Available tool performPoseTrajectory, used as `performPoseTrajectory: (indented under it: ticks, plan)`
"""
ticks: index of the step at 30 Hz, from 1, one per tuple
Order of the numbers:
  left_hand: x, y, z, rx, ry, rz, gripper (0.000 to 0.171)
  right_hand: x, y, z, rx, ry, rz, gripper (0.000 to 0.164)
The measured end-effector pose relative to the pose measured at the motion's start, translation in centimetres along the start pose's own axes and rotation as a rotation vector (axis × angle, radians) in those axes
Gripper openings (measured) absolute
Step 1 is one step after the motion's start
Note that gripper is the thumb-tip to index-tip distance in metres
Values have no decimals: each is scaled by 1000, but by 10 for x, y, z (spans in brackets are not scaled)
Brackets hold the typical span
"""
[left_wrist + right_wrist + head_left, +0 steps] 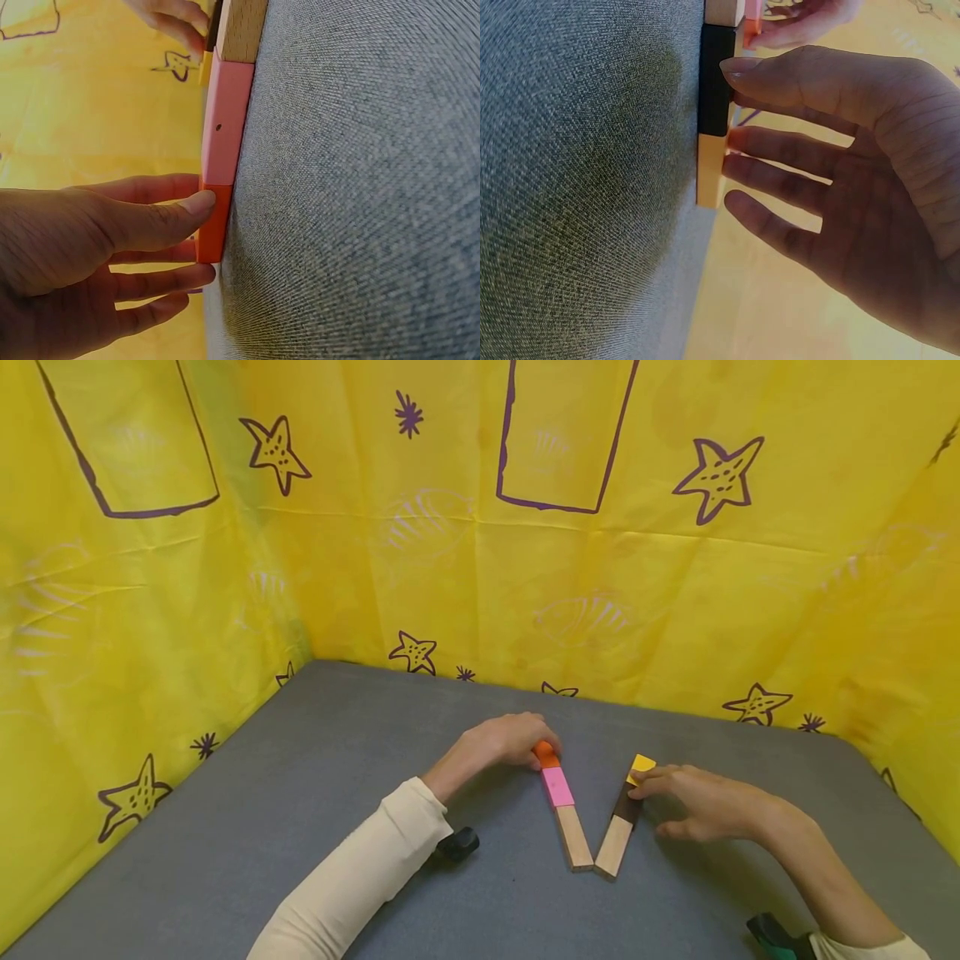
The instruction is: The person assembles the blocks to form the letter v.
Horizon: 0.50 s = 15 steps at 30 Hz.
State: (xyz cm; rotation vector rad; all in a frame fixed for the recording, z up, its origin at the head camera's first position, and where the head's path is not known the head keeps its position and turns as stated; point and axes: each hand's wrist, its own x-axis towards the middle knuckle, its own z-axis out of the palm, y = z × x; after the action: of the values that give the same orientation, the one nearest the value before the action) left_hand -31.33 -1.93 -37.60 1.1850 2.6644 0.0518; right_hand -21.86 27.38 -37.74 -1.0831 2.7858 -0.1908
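Two rows of wooden blocks form a V on the grey table, their near ends meeting. In the left row, an orange block (216,225) lies at the far end, then a pink block (557,787) and a bare wood block (573,838). My left hand (517,739) pinches the orange block between thumb and fingers. The right row has a yellow block (709,171), a dark brown block (716,82) and another bare wood block (613,847). My right hand (708,802) touches this row near the yellow and brown blocks with extended fingers; its thumb stands apart in the head view.
The grey table (300,827) runs back to a yellow cloth (465,577) with starfish drawings, which hangs behind and along the sides. A black wrist strap (459,843) shows below the left sleeve, and a dark wrist device (776,935) sits by the right forearm.
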Motion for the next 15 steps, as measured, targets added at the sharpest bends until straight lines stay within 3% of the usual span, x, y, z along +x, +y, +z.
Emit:
performPoseTrajectory:
  ticks: [15]
  plan:
    - [1, -1, -1, 27, 10, 47, 40, 0, 1, 1, -5, 10, -19, 49]
